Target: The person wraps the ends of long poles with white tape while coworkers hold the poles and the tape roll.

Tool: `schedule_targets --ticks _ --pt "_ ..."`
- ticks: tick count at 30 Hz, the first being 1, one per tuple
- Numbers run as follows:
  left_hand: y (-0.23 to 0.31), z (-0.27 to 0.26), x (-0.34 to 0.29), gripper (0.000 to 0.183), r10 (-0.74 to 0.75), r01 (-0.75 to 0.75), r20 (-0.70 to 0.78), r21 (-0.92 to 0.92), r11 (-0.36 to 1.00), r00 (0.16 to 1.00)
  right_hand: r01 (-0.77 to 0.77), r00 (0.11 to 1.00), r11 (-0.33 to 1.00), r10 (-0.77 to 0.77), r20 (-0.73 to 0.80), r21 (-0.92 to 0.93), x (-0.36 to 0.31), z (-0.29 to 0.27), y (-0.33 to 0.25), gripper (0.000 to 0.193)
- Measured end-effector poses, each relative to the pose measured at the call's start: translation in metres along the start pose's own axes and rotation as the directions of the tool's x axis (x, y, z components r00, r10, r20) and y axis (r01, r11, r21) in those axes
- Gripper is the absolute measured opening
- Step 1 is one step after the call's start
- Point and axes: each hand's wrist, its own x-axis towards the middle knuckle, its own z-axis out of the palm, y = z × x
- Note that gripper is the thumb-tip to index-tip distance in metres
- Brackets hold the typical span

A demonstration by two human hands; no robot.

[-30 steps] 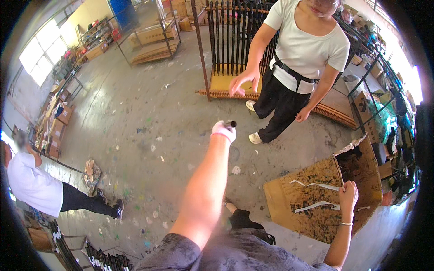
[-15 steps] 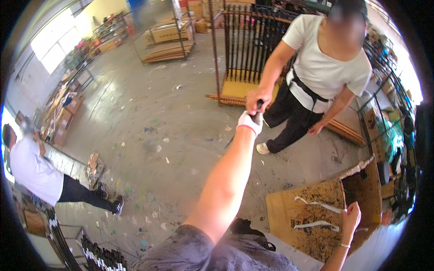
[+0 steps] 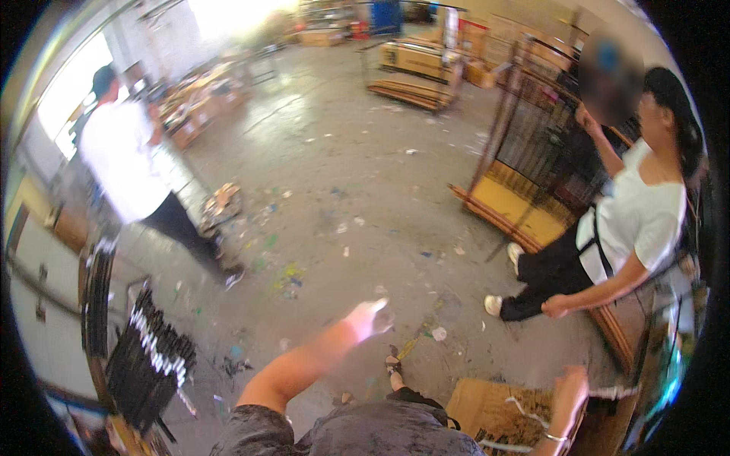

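My left hand [image 3: 370, 319], in a white glove, is stretched out over the floor in front of me, smeared by motion. I cannot make out its fingers or anything in them. Low on the right, my bare right hand [image 3: 570, 387] hangs over an open cardboard box [image 3: 475, 403] with dark smudges. The hand looks loosely curled but is blurred, and no object shows clearly in it. White strips [image 3: 528, 410] lie on the box flap beside it. A co-worker in a white top [image 3: 635, 216] stands at the right, one hand [image 3: 589, 120] raised, the other low near the waist.
Black rods [image 3: 152, 357] with pale bands stand bundled at the lower left. Another person [image 3: 125, 163] is at the left. Behind the co-worker is a rack [image 3: 525, 201] with a yellow base. A cart [image 3: 418, 64] with cartons stands farther back. Scraps litter the floor [image 3: 327, 190].
My left hand has drawn back from the co-worker's hand, where both were at a dark object. The co-worker's hand has risen. My view has swung left, so the co-worker appears farther right.
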Motion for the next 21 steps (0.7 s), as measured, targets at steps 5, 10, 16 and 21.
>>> schedule_targets --ticks 5,10,16,21 --pt "-0.071 -0.242 -0.127 0.035 0.631 -0.441 -0.158 0.588 0.678 0.759 0.526 0.719 0.788 -0.212 0.662 -0.319 -0.005 0.165 -0.002 0.031" --pt "-0.149 -0.292 -0.23 0.023 0.58 -0.77 -0.698 0.064 0.635 0.421 0.277 0.405 0.925 0.132 0.905 -0.259 -0.029 0.281 0.096 0.026" --pt "-0.272 -0.355 -0.173 0.023 0.775 -0.759 -0.631 0.49 0.429 0.03 -0.023 0.245 0.952 0.301 0.922 -0.305 -0.042 0.319 0.072 0.02" --pt "-0.193 -0.244 -0.195 0.025 0.901 -0.84 -0.424 0.454 0.298 0.091 -0.048 0.319 0.989 0.148 0.936 -0.14 -0.024 0.353 0.014 0.016"
